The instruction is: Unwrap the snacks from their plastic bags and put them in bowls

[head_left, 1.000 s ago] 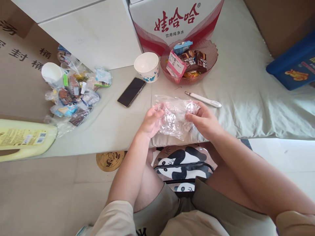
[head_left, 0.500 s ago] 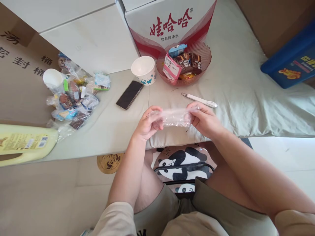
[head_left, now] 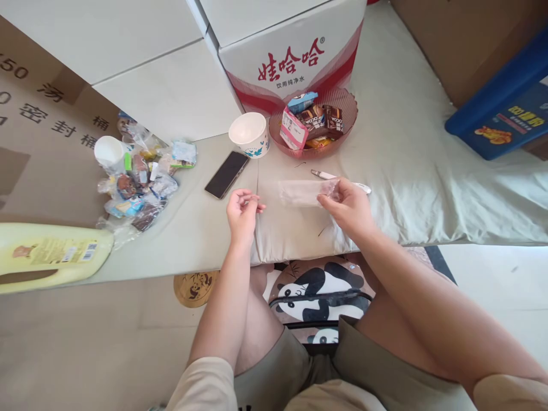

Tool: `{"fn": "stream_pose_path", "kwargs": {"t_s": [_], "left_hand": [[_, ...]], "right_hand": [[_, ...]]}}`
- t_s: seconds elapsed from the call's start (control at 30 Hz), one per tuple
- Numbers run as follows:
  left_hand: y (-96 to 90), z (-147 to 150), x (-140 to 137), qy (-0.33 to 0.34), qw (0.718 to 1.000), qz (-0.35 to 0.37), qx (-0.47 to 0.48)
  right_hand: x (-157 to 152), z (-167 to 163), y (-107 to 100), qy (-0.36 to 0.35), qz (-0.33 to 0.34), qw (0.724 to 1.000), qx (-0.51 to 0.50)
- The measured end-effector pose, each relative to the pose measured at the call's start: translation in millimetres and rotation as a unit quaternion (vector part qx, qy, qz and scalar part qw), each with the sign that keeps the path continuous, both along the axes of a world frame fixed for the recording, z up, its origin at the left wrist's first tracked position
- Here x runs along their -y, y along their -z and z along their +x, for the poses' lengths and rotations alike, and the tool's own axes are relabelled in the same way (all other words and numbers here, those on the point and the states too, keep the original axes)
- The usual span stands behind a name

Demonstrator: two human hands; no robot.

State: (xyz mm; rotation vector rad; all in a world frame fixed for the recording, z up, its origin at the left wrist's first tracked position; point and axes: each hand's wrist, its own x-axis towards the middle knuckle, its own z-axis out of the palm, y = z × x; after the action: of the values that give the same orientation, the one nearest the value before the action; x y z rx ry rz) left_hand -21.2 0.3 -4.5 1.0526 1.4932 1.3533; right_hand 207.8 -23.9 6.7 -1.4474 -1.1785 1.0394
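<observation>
Cloth-covered bench, head view. Clear plastic wrapper is nearside of the pink bowl; right hand pinches its right end, likely to hold it flat. Left hand, nearside-left of bowl, is half-curled; can't tell if it grips anything. White cutter lies nearside of bowl, presumably for easy reach.

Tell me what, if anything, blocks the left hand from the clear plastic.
Nothing visible stands between the left hand and the clear plastic, whose blurred left end faces it; the right hand pinches the other end.
</observation>
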Motion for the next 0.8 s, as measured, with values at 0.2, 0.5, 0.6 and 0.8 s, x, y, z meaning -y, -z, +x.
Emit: {"fn": "stream_pose_path", "kwargs": {"t_s": [0.2,0.5,0.6,0.8], "left_hand": [[0.8,30.5,24.2,0.21,0.977,0.001,0.046],[12.3,12.2,10.9,0.029,0.999,0.039,-0.024],[-7.9,-9.2,-20.7,-0.077,0.988,0.09,-0.096],[-90.5,-5.8,-133.8,-0.023,0.864,0.096,-0.493]], "right_hand": [[9.5,-23.3,-1.2,-0.153,0.039,0.984,-0.085],[1.3,-29.1,1.5,-0.079,-0.064,0.979,-0.175],[-0.1,-23.0,0.5,-0.097,-0.071,0.981,-0.152],[-3.2,-25.9,-4.5,-0.14,-0.064,0.982,-0.111]]}}
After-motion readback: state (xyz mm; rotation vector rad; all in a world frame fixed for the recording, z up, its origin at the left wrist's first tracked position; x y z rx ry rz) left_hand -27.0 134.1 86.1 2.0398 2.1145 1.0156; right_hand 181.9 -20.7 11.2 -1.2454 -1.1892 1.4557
